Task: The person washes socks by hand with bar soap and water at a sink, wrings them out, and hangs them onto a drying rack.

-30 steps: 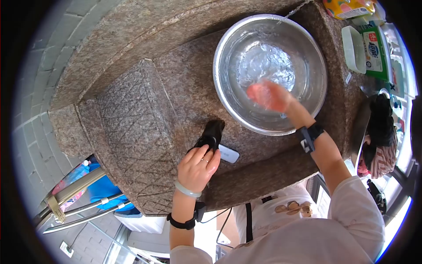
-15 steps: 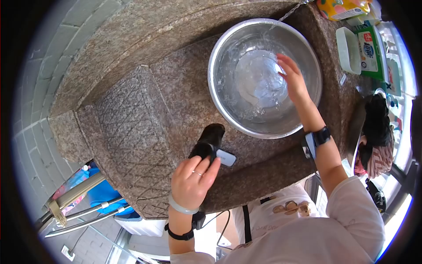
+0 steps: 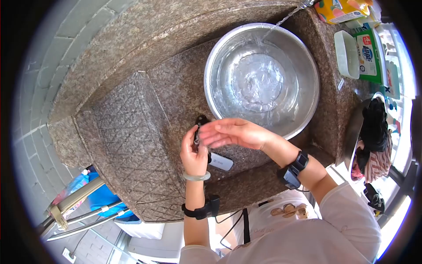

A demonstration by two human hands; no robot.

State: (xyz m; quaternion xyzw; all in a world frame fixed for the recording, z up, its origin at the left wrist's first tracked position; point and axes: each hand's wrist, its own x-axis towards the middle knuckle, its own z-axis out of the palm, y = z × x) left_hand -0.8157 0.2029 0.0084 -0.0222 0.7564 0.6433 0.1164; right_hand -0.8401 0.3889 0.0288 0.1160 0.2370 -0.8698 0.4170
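Observation:
A black item [image 3: 201, 119], perhaps wet cloth, lies on the stone sink surface, partly hidden by the hands. My left hand [image 3: 194, 152] is curled around its near part. My right hand [image 3: 233, 133] reaches over from the right, its fingers stretched out flat above the black item and close to my left fingers. Beside them lies a whitish bar [image 3: 221, 161] with faint lettering. Behind my right hand stands a large metal basin [image 3: 310, 105] of water, with a thin stream running into it from the top.
On the right ledge are a pale plastic box [image 3: 346, 53], a green-and-white package [image 3: 368, 56] and a yellow package [image 3: 340, 10]. Dark and striped cloths [image 3: 376, 127] lie in a container at the right. A blue bucket [image 3: 102, 196] stands lower left.
My right hand has left the basin and come down-left to my left hand. My left hand has turned and moved slightly up. The water in the basin is calmer.

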